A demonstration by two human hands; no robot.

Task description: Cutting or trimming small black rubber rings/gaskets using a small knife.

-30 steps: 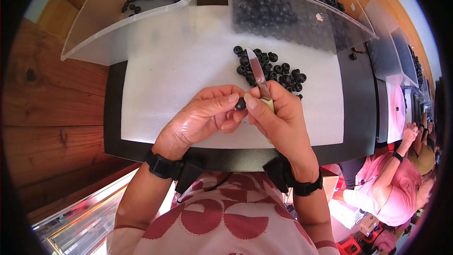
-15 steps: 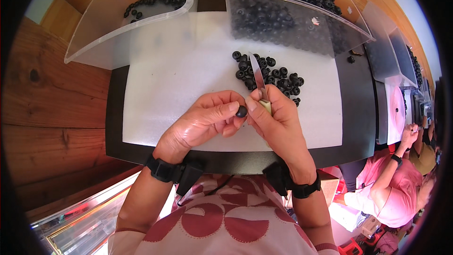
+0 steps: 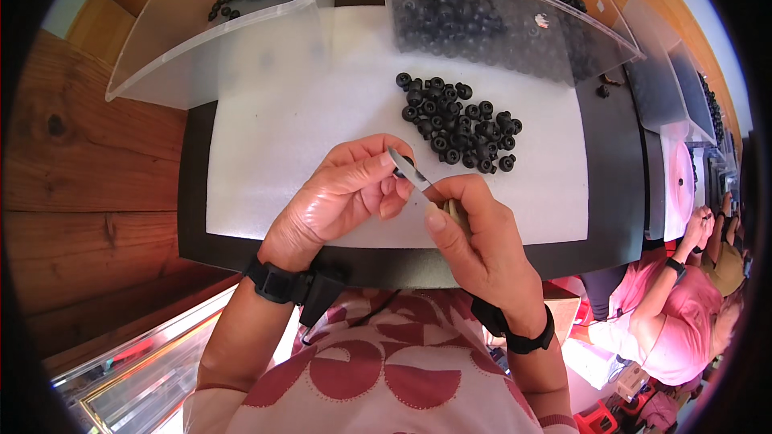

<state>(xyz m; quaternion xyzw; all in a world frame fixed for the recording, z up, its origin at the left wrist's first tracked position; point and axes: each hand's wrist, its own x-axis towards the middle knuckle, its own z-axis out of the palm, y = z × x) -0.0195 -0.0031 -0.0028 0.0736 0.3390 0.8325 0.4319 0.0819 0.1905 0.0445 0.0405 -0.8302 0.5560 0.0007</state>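
Observation:
My left hand (image 3: pixel 354 185) pinches a small round black part (image 3: pixel 408 162) between thumb and fingertips. The blade of a small knife (image 3: pixel 411 170) lies across that part and hides much of it. My right hand (image 3: pixel 478 233) is closed round the knife's pale handle, thumb along its side. Both hands are above the near half of a white mat (image 3: pixel 265 161). Just beyond them lies a loose pile of similar black parts (image 3: pixel 458 124), knobbed, some showing a hole in one end.
At the back left stands a clear bin (image 3: pixel 217 48) with several black parts. A fuller clear bin (image 3: pixel 515 20) stands at the back right. More bins (image 3: pixel 667 72) line the right side, where another person (image 3: pixel 675 305) in pink works. A dark table edge (image 3: pixel 386 268) borders the mat.
My right hand has turned the knife from pointing away to lying across the black part. It has moved slightly down and right. The left hand keeps its pinch.

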